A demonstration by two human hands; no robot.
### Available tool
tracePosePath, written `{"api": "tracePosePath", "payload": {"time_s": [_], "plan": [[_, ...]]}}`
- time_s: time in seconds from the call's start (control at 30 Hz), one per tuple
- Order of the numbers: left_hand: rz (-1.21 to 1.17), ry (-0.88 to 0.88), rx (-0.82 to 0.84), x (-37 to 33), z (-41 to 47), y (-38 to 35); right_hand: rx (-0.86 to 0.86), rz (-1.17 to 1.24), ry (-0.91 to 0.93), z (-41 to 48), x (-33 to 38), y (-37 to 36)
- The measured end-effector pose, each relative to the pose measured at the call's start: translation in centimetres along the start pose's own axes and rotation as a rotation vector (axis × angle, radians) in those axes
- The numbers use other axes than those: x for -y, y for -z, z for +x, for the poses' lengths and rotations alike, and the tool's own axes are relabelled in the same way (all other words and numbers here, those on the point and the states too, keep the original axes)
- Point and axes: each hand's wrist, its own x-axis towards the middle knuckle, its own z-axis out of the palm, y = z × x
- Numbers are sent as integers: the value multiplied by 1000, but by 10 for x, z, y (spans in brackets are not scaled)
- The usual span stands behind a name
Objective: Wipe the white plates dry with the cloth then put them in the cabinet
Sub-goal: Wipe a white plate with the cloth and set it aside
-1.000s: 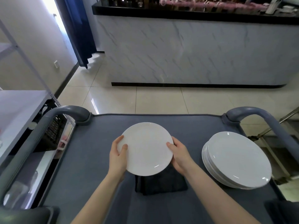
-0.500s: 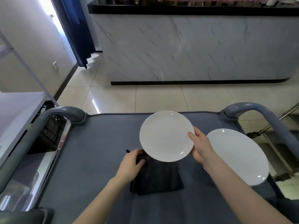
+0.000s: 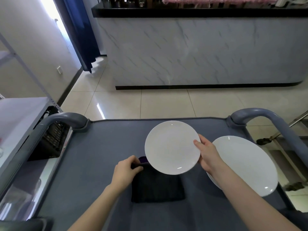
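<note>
White plate (image 3: 171, 147) is hanging tilted over the cart (image 3: 103, 147), face up towards the camera, its near rim overlapping the far edge of the cloth (image 3: 158, 187) from this view. The right hand (image 3: 208, 154) is gripping it by the right rim, with the thumb (image 3: 197, 144) lying on the upper face and the fingers curled out of sight beneath. The plate is round, so no long axis is deciding anything. What is mattering is that the cloth is lying just below and nearer the person than the plate, slightly to its left, with the left hand (image 3: 126, 169) right on it.

That left hand is pinching the cloth's far-left corner, where a fold is lifting a little. The rest of the dark cloth is lying flat, folded to a rough rectangle with its longer side running left to right. The left hand is much the nearer one to bring the cloth up to the plate, I judge, while the right is steadying the rim.

Counting: one plate is being held, one cloth is lying on the cart, and one stack of white plates (image 3: 246, 164) is sitting just right of the right hand. How many are in that stack I cannot tell. No cabinet is showing that I can identify.
</note>
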Motion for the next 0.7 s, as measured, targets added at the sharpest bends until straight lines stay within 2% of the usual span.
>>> {"api": "tracePosePath", "payload": {"time_s": [0.17, 0.37, 0.6, 0.67, 0.7], "plan": [[-122, 54, -102, -8, 8, 35, 40, -19, 13, -1, 5, -7], [-248, -34, -318, -41, 7, 77, 66, -29, 17, -5, 4, -17], [-435, -73, -612, -93, 2, 93, 70, -65, 31, -12, 7, -25], [-431, -113, -614, -108, 0, 87, 74, -67, 29, -15, 7, -26], [-413, -134, -549, -114, -1, 82, 75, -65, 26, -16, 7, -28]]}}
